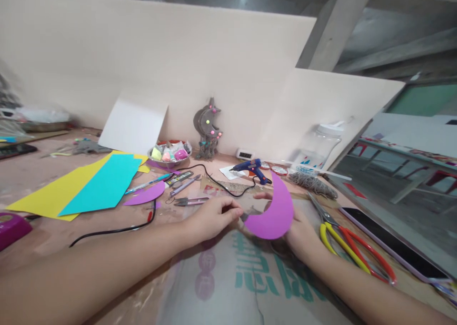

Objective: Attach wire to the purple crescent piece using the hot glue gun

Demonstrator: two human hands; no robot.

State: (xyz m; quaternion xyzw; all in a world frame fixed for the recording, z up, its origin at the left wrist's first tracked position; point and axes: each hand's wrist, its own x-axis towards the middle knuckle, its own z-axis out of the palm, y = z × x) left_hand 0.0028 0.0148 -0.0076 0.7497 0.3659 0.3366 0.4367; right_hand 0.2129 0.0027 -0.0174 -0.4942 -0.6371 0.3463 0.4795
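A purple paper crescent (276,218) is held up above a printed plastic sheet (228,287), its horns pointing up and to the left. My right hand (300,232) grips it from behind, partly hidden by the paper. At the lower horn, my left hand (219,215) has thumb and forefinger pinched together. A small grey bit that looks like yarn (244,217) shows right at those fingertips. Right of the hands lie scissors (344,244) with yellow and red handles, and a bundle of grey yarn (314,185). Beyond the crescent rests a blue glue gun (250,167).
A grey crescent ornament (208,125) stands against the white board (160,54). Yellow card (46,194) and blue card (103,184) lie left, near a bowl of coloured clay (169,152) and a black cable (114,231). A phone (392,241) and clear bottle (317,146) are right.
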